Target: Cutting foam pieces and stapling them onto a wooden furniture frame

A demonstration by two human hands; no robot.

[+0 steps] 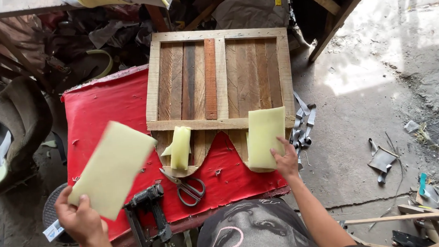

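On the red tabletop (103, 107), a slatted wooden panel (219, 78) is lying flat, and the right hand (285, 160) is pressing its spread fingers against the lower right edge of a pale yellow foam piece (264, 137) resting over the panel's lower right lobe. That piece is standing with its long axis running almost straight away from the person, tilting slightly right at the top. The left hand (79, 218) is pinching a second, larger foam slab (113, 169) by its lower corner, lifting it clear of the tabletop; it is blurring with motion, its long axis slanting from lower left up to upper right. A third, folded foam strip (180, 148) is sitting upright on the left lobe. Judging from this, the held slab is gripped only at a corner, so it could flop or slip, and the pressed piece could slide off the curved wood. Scissors (185, 188) and a black nail gun (146, 212) are lying close under the moving slab, risking a snag.
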